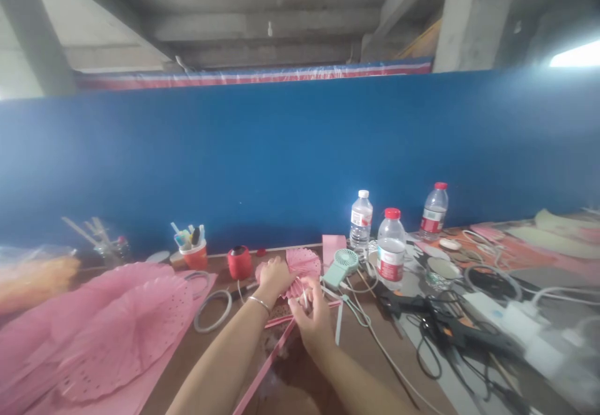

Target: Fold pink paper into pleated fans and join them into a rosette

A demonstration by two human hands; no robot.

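Note:
A small pink pleated paper fan (pixel 304 260) with a scalloped, punched edge lies at the middle of the table. My left hand (pixel 274 275), with a silver bangle at the wrist, closes over the fan's left side; its fingertips are partly hidden. Close by on the near side, my right hand (pixel 312 315) has thumb and fingers curled together at the fan's lower edge. Something small and pale shows between those fingers, too blurred to name. Narrow pink paper strips (pixel 269 365) run from beneath my hands toward the front of the table.
Large pink pleated paper fans (pixel 126 334) are stacked at left. Behind stand a red cup of pens (pixel 194 254) and a red round-topped object (pixel 239 262). At right are a mint handheld fan (pixel 342 266), plastic bottles (pixel 390 246), black glue guns (pixel 450 324) and tangled cables.

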